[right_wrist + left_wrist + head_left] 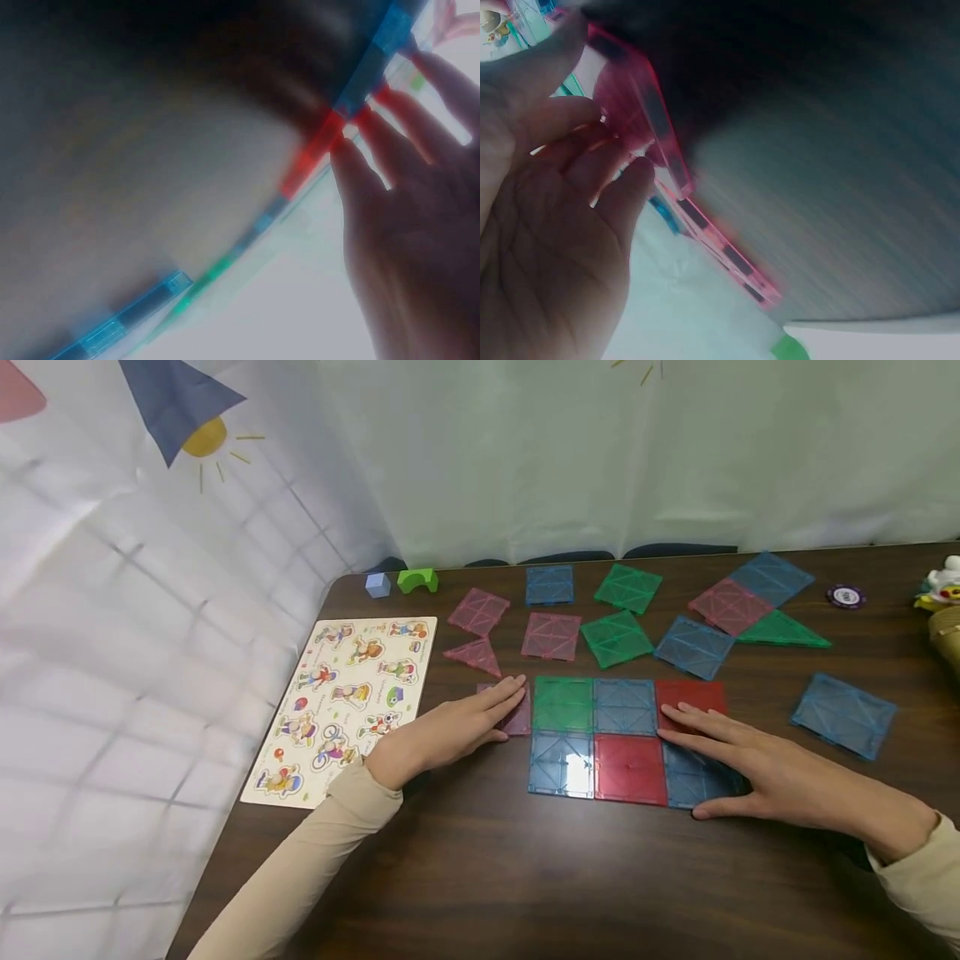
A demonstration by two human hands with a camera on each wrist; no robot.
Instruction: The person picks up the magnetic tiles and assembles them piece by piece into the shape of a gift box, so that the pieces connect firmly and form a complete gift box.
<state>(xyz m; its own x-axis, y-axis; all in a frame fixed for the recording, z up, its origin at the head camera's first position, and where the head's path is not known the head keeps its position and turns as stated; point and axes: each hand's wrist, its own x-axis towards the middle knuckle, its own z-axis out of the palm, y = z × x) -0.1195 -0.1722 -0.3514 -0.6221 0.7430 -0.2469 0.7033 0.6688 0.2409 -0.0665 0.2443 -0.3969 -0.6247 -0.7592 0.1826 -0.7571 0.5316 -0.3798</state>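
Observation:
Six see-through magnetic tiles form a rectangle of two rows. Its top row has a green tile (563, 703), a blue tile (624, 706) and a red tile (692, 693); below lie blue, red and blue ones. My left hand (448, 727) holds a pink square tile (517, 714) beside the green one, fingers over its far side and thumb at its near edge. In the left wrist view the pink tile's rim (660, 120) shows at the fingertips. My right hand (757, 760) rests with spread, straight fingers on the red tile and the lower right blue tile (693, 777).
Loose pink, blue and green tiles lie behind the rectangle, with a blue tile (843, 714) at the right. A picture puzzle board (341, 693) lies left. Farther back are a blue cube (378, 585), a green arch block (417, 580) and a poker chip (846, 597).

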